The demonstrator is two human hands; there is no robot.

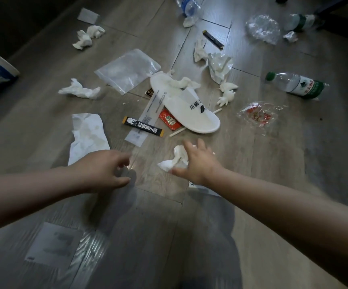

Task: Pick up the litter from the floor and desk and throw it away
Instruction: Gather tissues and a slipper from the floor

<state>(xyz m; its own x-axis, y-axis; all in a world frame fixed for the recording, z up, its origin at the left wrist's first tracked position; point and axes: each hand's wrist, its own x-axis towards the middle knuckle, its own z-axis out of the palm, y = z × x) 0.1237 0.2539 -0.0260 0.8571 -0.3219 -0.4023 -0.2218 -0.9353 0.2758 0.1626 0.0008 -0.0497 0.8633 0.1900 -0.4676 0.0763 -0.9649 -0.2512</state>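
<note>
Where wood floor (273, 163) spreads — tissues (79, 91), bottles (298, 85), slipper (189, 107).

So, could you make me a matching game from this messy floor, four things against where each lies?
Things:
1 white slipper
2 black sachet
3 green-capped bottle
4 nearest crumpled tissue

Places:
A beside the right hand
B across a long clear wrapper
C on its side, far right
D under a twisted tissue

Pairs: 1-D, 2-B, 3-C, 4-A.

bottle (298, 85) label: 农夫山… | black sachet (143, 126), slipper (192, 109): Chinese print, illegible
</note>
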